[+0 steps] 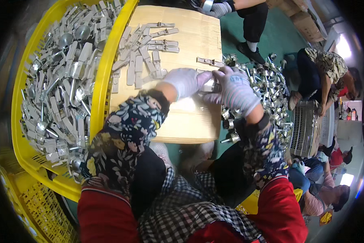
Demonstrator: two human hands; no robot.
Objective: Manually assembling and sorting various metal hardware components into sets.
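- the right hand (pixel 236 91) pinches a shiny metal piece (pixel 209 86) over the wooden board (pixel 182 125)
- the left hand (pixel 186 83) meets its left side; how closed, i cannot tell
- just beyond, a grey lever (pixel 210 62) lies left to right, nearer the right hand

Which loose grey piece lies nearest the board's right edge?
The grey piece just beyond the right hand; the clustered pieces lie farther left on the board.
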